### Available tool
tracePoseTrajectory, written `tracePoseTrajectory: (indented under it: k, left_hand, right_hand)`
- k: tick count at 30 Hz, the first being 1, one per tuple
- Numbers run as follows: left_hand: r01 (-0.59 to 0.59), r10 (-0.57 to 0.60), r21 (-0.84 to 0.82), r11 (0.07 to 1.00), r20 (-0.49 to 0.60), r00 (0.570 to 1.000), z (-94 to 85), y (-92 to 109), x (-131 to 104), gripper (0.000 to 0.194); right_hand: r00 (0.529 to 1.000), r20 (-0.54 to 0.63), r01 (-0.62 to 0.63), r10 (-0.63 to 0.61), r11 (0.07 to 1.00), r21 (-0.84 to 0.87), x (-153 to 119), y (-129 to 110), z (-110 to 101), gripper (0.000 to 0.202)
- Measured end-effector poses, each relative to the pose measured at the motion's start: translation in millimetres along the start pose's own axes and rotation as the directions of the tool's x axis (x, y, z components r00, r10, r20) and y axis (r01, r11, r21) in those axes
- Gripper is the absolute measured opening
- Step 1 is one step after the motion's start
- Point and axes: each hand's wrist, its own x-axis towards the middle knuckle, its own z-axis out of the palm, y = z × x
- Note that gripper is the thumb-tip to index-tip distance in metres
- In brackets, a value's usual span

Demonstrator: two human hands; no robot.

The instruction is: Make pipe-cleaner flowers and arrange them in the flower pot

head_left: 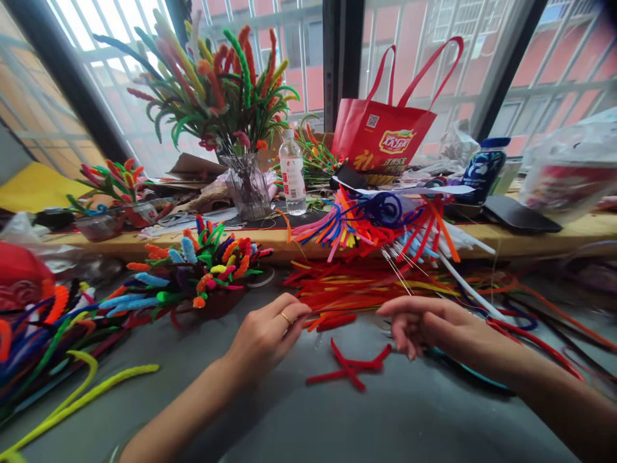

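My left hand (267,335), with a ring on one finger, is raised over the grey table. Its thumb and fingertips are pressed together, and whatever they may pinch is too small to make out. Across from it is my right hand (434,326), index finger stretched out and the others loosely bent, with nothing visible in it. Several short red pipe cleaner pieces (344,365) lie crossed on the table between and below the hands. Just beyond the fingertips spreads a pile of long red and orange pipe cleaners (337,286).
Multicoloured pipe cleaner bundles (207,270) crowd the left, with yellow stems (81,399) nearer me. On the wooden ledge (265,239) stand a glass vase (248,190) of pipe cleaner flowers, a water bottle (292,173), a red bag (385,138) and a blue jar (486,168).
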Motion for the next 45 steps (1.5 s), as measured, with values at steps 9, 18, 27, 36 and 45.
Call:
tracePoseTrajectory:
  k: [9,18,27,36,45]
  left_hand:
    - [0.051,-0.042,0.031,0.998,-0.233,0.971,8.1,43,7,0.017]
    - [0.532,-0.723,-0.814,0.232,0.222,0.654,21.6,46,24,0.018]
    - [0.27,-0.896,-0.94,-0.208,0.294,0.332,16.8,36,46,0.035]
    - [0.347,-0.76,-0.871,-0.349,0.48,0.44,19.0,42,44,0.01]
    - [0.413,-0.663,-0.898,-0.149,0.401,0.633,18.7,48,45,0.022]
  right_hand:
    - [0.937,-0.345,0.07,-0.046,0.996,0.056,-7,-22,52,0.021]
    - [0.724,-0.643,0.276,-0.248,0.959,-0.059,-16,-11,36,0.019]
    - [0.684,-0.654,0.245,-0.323,0.946,-0.211,-15,-9,40,0.017]
    - [0.752,-0.599,0.215,-0.275,0.961,-0.172,-10,-12,30,0.019]
    - [0.904,-0.412,0.038,-0.113,0.982,-0.187,-9,-19,31,0.026]
